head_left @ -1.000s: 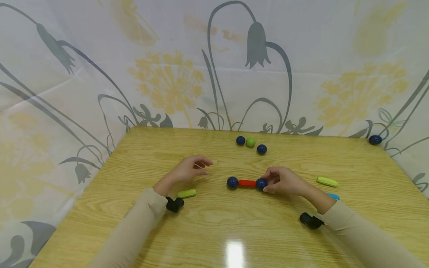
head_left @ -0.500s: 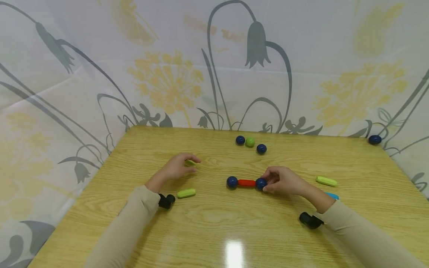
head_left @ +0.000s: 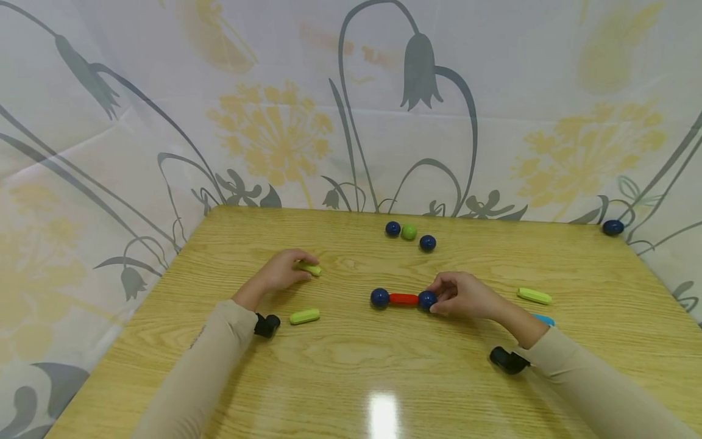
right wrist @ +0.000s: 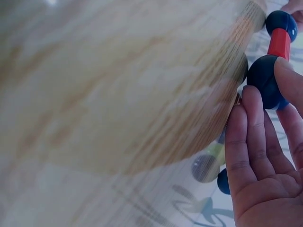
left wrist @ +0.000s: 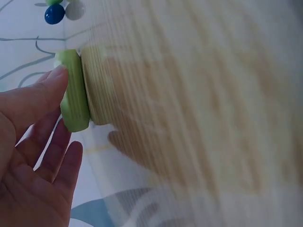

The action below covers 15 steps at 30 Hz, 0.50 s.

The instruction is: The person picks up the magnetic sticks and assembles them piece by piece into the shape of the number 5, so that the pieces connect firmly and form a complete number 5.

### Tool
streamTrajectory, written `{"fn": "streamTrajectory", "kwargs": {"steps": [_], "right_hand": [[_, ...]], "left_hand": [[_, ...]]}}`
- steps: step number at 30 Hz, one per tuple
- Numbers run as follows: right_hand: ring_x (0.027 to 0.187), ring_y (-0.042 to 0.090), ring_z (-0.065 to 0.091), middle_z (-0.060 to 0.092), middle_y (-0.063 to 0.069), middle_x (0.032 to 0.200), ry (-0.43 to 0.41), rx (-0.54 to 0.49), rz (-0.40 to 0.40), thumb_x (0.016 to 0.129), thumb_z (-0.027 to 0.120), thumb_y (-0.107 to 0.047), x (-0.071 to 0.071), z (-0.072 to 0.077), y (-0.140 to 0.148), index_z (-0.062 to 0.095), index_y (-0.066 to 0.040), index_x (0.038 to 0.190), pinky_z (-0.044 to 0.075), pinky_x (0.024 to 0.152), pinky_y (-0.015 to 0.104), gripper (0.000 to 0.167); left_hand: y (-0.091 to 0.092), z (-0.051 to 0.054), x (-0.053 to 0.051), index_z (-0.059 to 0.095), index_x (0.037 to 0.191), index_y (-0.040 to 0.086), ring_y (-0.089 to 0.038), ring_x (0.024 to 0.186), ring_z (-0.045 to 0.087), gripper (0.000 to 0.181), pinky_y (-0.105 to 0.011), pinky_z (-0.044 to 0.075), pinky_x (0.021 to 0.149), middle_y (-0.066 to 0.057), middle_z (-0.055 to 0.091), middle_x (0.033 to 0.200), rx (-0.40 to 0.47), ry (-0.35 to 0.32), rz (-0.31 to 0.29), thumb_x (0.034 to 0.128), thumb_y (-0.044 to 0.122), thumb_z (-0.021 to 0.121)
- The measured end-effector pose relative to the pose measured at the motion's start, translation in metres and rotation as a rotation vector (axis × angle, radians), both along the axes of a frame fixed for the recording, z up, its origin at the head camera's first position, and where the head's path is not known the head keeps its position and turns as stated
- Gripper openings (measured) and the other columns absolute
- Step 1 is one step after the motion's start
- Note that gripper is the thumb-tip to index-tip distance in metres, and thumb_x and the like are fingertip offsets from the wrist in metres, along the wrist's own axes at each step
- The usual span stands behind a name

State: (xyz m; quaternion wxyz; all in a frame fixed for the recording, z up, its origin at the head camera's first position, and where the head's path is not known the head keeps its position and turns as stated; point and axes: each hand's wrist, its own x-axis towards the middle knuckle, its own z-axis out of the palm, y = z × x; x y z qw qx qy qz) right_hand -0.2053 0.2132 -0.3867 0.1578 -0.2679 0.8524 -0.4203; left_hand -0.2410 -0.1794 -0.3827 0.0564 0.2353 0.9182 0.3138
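Front green stick (head_left: 304,316): lying on the table (head_left: 340,372).
Right hand (head_left: 462,296): gripping the right blue ball (head_left: 426,300).
Red stick (head_left: 403,299): between right and left blue ball (head_left: 379,298), touching both.
Left hand (head_left: 281,271): pinching the rear green stick (left wrist: 75,101), thumb against one side.
Green ball (head_left: 409,232): far back, just beside the far blue ball (head_left: 392,228).

Forearms as I see them from my remote station: the left sleeve (head_left: 205,360) and right sleeve (head_left: 587,381) are long, plain beige and creased near the cuffs. A small dark mark lies on the left one's outer edge. I note black, rounded wrist units (head_left: 267,325) (head_left: 509,360) below the bare left hand (head_left: 281,270) and right hand (head_left: 465,296).
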Motion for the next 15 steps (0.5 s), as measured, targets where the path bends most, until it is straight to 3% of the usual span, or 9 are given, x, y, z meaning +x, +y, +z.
{"fn": "streamTrajectory", "kwargs": {"steps": [7, 15], "right_hand": [[0.079, 0.019, 0.062, 0.063, 0.008, 0.092, -0.002, 0.000, -0.001, 0.079, 0.075, -0.007, 0.0003, 0.0005, -0.0003, 0.062, 0.002, 0.099, 0.053, 0.067, 0.027, 0.025], [0.079, 0.019, 0.062, 0.063, 0.008, 0.093, -0.003, -0.001, -0.004, 0.078, 0.075, -0.006, 0.0000, 0.0004, -0.0002, 0.062, 0.001, 0.099, 0.053, 0.067, 0.027, 0.025]], "left_hand": [[-0.0024, 0.0012, 0.0012, 0.064, 0.113, 0.001, -0.029, 0.104, 0.055, 0.027, -0.041, 0.044, 0.089, -0.013, 0.062, 0.112, -0.059, -0.057, 0.024, 0.0866, 0.005, 0.066], [-0.0037, 0.0029, 0.0040, 0.064, 0.114, 0.002, -0.027, 0.099, 0.057, 0.026, -0.040, 0.047, 0.084, -0.013, 0.061, 0.113, -0.023, -0.094, 0.062, 0.0883, 0.007, 0.064]]}}
